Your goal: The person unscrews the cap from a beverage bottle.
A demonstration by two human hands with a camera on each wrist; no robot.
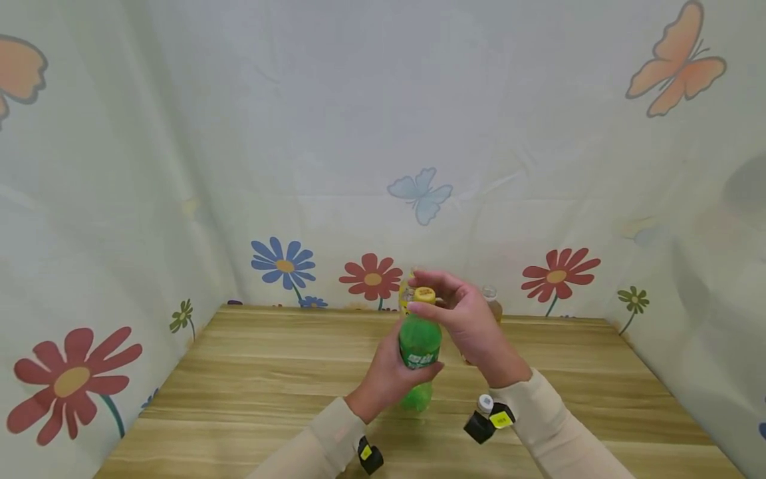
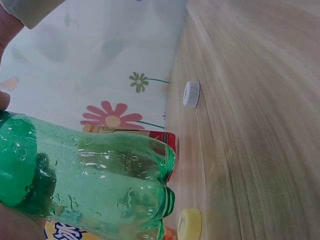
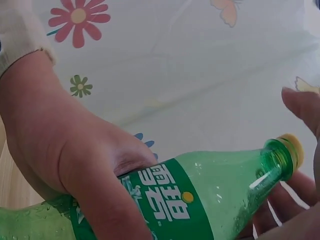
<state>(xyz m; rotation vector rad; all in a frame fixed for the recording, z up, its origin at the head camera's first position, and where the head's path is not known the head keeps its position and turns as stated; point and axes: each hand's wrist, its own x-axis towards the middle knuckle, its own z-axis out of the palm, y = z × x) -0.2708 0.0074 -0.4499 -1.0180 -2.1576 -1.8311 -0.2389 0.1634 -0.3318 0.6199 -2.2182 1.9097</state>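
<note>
A green soda bottle stands upright above the wooden table, with a yellow cap on its mouth. My left hand grips it round the label, thumb across the front. My right hand is at the bottle's top, its thumb and fingers spread to either side of the cap. In the right wrist view a gap shows between the thumb and the cap, while other fingers lie behind the neck. The see-through lower part of the bottle fills much of the left wrist view.
On the table lie a white cap and a yellow cap. Behind my hands stand an uncapped clear bottle and a yellow-labelled bottle, both partly hidden. A flower-printed cloth encloses the table's back and sides.
</note>
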